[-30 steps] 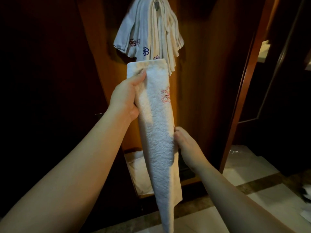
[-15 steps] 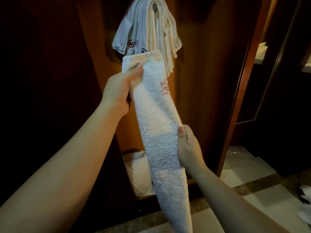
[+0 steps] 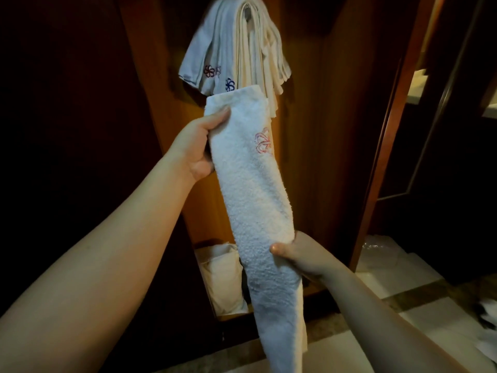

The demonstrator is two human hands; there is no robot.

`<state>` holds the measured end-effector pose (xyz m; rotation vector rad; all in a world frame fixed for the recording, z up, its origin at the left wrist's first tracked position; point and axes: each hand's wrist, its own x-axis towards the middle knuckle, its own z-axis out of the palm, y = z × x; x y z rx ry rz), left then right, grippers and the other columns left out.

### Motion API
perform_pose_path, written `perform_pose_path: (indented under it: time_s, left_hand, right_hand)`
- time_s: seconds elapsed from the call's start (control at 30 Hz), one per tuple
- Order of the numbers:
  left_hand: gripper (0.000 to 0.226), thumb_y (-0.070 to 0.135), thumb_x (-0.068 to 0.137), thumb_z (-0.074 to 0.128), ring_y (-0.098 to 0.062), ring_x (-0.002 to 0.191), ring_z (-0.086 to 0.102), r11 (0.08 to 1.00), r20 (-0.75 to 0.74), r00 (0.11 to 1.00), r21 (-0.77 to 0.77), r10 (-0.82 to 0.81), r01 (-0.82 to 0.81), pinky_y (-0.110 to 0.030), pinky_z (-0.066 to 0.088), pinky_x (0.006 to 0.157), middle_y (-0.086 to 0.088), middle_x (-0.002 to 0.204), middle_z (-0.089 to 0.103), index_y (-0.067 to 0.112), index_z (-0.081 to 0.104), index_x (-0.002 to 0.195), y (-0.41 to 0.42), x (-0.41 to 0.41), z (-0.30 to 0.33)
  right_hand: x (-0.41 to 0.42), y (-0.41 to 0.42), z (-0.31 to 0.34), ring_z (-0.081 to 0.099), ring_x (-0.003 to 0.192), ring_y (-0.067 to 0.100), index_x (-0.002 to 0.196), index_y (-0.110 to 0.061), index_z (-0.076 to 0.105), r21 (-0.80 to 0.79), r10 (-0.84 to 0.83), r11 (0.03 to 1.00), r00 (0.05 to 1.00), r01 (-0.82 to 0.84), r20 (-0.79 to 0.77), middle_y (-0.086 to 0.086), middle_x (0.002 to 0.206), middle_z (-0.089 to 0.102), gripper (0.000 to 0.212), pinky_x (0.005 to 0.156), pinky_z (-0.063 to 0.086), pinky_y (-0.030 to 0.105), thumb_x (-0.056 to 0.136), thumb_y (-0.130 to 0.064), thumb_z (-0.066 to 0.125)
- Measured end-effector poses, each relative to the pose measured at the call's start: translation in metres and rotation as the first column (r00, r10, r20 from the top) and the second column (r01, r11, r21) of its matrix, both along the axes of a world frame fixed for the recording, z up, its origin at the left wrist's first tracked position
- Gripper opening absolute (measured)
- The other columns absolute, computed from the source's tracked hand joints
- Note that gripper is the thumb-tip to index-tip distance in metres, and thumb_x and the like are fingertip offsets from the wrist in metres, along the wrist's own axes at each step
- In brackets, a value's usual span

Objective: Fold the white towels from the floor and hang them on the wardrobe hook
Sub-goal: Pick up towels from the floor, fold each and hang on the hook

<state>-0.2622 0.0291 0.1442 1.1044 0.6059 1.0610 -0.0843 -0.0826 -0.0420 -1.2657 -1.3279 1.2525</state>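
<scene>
The thumb of the left hand (image 3: 195,149) lies across the front of a long, narrow folded white terry towel (image 3: 252,200) near its upper end, and the fingers wrap behind the cloth out of sight, so the hand grips the towel's left edge. The right hand (image 3: 301,255) pinches the same towel lower down on its right edge, its thumb pressed on the front and its fingers hidden behind. Between the two hands the towel runs as a taut, slightly tilted strip, upper end to the left and lower part angling down to the right; below the right hand the rest hangs loose toward the pale tiled floor (image 3: 419,316). A small red embroidered flower motif (image 3: 263,142) shows near the towel's top right.

Just above the towel's top edge, a thick bundle of folded white and cream towels (image 3: 242,55) hangs over a metal wardrobe hook (image 3: 247,14), some carrying red and blue flower marks. The hook sits on a brown wooden wardrobe panel (image 3: 317,130). Low inside the wardrobe, behind the held towel, a white cloth bag or liner (image 3: 223,275) stands on the bottom shelf. At the far right floor edge lie more white cloths (image 3: 486,316), blurred.
</scene>
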Motion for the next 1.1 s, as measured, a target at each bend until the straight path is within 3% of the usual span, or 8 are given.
perform_pose_path:
  time_s: [0.13, 0.27, 0.47, 0.7, 0.83, 0.93, 1.0, 1.1]
  left_hand:
    - [0.025, 0.018, 0.093, 0.068, -0.030, 0.099, 0.074, 0.999, 0.016, 1.000, -0.037, 0.017, -0.017, -0.048, 0.062, 0.079, -0.015, 0.108, 0.076, 0.007, 0.066, 0.115, 0.010, 0.003, 0.000]
    - [0.031, 0.016, 0.090, 0.071, -0.034, 0.093, 0.075, 0.994, -0.040, 0.997, -0.091, 0.064, -0.067, -0.049, 0.062, 0.073, -0.016, 0.105, 0.076, 0.005, 0.065, 0.118, 0.020, 0.010, 0.000]
    - [0.025, 0.015, 0.090, 0.071, -0.034, 0.087, 0.075, 0.984, -0.110, 0.985, -0.104, 0.131, -0.143, -0.054, 0.061, 0.078, -0.016, 0.097, 0.077, 0.007, 0.064, 0.113, 0.040, 0.014, -0.001]
    - [0.017, 0.014, 0.090, 0.071, -0.031, 0.078, 0.076, 0.973, -0.197, 0.964, -0.112, 0.180, -0.204, -0.053, 0.062, 0.074, -0.013, 0.085, 0.077, 0.009, 0.060, 0.102, 0.065, 0.019, 0.001]
    - [0.022, 0.015, 0.089, 0.073, -0.031, 0.076, 0.076, 0.971, -0.245, 0.957, -0.140, 0.154, -0.192, -0.054, 0.062, 0.068, -0.013, 0.084, 0.077, 0.011, 0.058, 0.105, 0.076, 0.029, -0.013]
    - [0.026, 0.015, 0.087, 0.076, -0.031, 0.073, 0.075, 0.964, -0.317, 0.939, -0.176, 0.135, -0.198, -0.051, 0.062, 0.063, -0.014, 0.081, 0.076, 0.012, 0.057, 0.104, 0.083, 0.038, -0.031]
    - [0.027, 0.017, 0.086, 0.077, -0.031, 0.072, 0.075, 0.954, -0.363, 0.924, -0.210, 0.125, -0.211, -0.052, 0.062, 0.066, -0.016, 0.085, 0.077, 0.011, 0.056, 0.100, 0.089, 0.042, -0.044]
    - [0.028, 0.024, 0.091, 0.073, -0.030, 0.080, 0.076, 0.944, -0.372, 0.923, -0.260, 0.098, -0.204, -0.048, 0.062, 0.076, -0.015, 0.095, 0.076, 0.009, 0.057, 0.108, 0.100, 0.047, -0.069]
  right_hand:
    - [-0.005, 0.001, -0.001, 0.071, 0.105, 0.036, 0.113, -0.006, 0.069, 0.032, -0.033, 0.999, 0.999, 0.034, -0.034, 0.020, 0.112, 0.073, 0.097, 0.096, 0.055, 0.053, 0.042, -0.069, 0.090]
    - [0.000, 0.001, -0.004, 0.072, 0.104, 0.024, 0.113, -0.010, 0.071, -0.108, 0.088, 0.991, 0.995, -0.083, 0.041, 0.010, 0.113, 0.075, 0.077, 0.095, 0.057, 0.040, 0.051, -0.052, 0.090]
    - [0.007, -0.006, -0.008, 0.074, 0.093, 0.009, 0.105, -0.022, 0.071, -0.145, 0.142, 0.983, 0.970, -0.115, 0.196, -0.009, 0.098, 0.078, 0.069, 0.076, 0.057, 0.021, 0.056, -0.070, 0.076]
    - [0.010, -0.020, -0.027, 0.071, 0.110, 0.022, 0.120, -0.012, 0.066, -0.197, 0.126, 0.971, 0.991, -0.133, -0.047, 0.004, 0.115, 0.075, 0.089, 0.090, 0.057, 0.035, 0.049, -0.059, 0.093]
    - [0.011, -0.025, -0.020, 0.067, 0.116, 0.017, 0.122, -0.020, 0.064, -0.339, 0.238, 0.908, 0.969, -0.248, -0.070, 0.001, 0.122, 0.072, 0.057, 0.096, 0.053, 0.030, 0.071, -0.034, 0.085]
    - [0.013, -0.031, -0.013, 0.067, 0.112, 0.004, 0.122, -0.029, 0.061, -0.395, 0.315, 0.878, 0.948, -0.271, 0.049, -0.008, 0.123, 0.068, 0.032, 0.089, 0.053, 0.017, 0.093, -0.041, 0.068]
    - [0.017, -0.034, -0.011, 0.067, 0.112, 0.006, 0.123, -0.024, 0.061, -0.379, 0.300, 0.887, 0.953, -0.264, 0.037, -0.006, 0.123, 0.067, 0.037, 0.089, 0.053, 0.018, 0.093, -0.046, 0.065]
    - [0.022, -0.040, -0.005, 0.067, 0.117, 0.019, 0.124, -0.013, 0.063, -0.336, 0.225, 0.904, 0.962, -0.266, -0.157, 0.004, 0.122, 0.071, 0.075, 0.099, 0.053, 0.031, 0.067, -0.057, 0.085]
